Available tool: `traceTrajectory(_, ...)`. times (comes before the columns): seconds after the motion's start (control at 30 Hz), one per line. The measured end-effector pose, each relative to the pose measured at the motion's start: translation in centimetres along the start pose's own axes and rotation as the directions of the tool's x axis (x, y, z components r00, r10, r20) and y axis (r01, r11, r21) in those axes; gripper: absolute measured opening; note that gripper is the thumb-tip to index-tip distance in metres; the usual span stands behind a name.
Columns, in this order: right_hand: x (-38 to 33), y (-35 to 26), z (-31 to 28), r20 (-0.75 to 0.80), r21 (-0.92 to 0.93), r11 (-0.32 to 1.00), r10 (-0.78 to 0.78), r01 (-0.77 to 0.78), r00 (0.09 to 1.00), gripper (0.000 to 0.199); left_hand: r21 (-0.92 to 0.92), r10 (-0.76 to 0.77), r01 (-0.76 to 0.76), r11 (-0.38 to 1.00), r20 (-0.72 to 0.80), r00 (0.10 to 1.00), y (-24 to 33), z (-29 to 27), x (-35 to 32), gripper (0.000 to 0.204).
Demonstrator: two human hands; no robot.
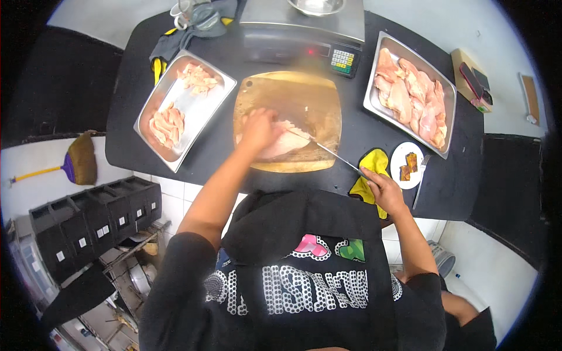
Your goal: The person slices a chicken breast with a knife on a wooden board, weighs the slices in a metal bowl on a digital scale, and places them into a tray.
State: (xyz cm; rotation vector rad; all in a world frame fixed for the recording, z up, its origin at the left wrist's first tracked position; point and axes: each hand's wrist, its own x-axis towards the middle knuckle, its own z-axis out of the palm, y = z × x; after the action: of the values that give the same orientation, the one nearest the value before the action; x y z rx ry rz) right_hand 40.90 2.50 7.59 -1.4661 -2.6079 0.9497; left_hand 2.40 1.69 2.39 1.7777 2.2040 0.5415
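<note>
My left hand (260, 127) bears down with curled fingers on a pale raw chicken breast (280, 146), which lies on a worn wooden cutting board (287, 93). A long thin knife (335, 154) is gripped by its handle in my right hand (383, 190), to the right of the board. Its blade slants up and left across the board, and the tip reaches the right end of the meat. Whether the edge is in the meat cannot be made out. Beneath the knife handle, beside my right hand, lies a yellow and black cloth (374, 161).
A metal tray (196, 117) with two piles of chicken strips stands left; another tray (377, 108) holds whole pieces at right. Behind the board is a scale (287, 50) bearing a metal bowl (316, 6). A white plate (404, 153) with browned food and a fork (420, 184) sit near right.
</note>
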Motion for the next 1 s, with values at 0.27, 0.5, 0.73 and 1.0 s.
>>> traceTrajectory(0.27, -0.9, -0.9, 2.5, -0.211, 0.298, 0.954, 0.060, 0.006, 0.976, 0.044, 0.162, 0.091, -0.150, 0.975, 0.324, 0.942, -0.8, 1.4, 5.1, 0.018)
traceTrajectory(0.5, -1.7, -2.1, 2.3, -0.102, 0.372, 0.923, 0.149, -0.102, 0.984, 0.044, -0.148, 0.034, 0.034, 0.988, 0.439, 0.898, 0.6, 1.0, 5.1, 0.032)
traceTrajectory(0.73, -1.2, -1.2, 3.8, -0.169, 0.497, 0.860, 0.222, -0.111, 0.960, 0.040, -0.115, 0.229, -0.199, 0.973, 0.537, 0.812, 6.4, 4.2, 3.6, 0.013)
traceTrajectory(1.0, -0.8, 1.0, 5.5, -0.298, 0.437, 0.900, 0.137, 0.007, 0.944, 0.041, -0.708, 0.026, 0.140, 0.692, 0.218, 0.976, 5.3, -4.2, 4.3, 0.006)
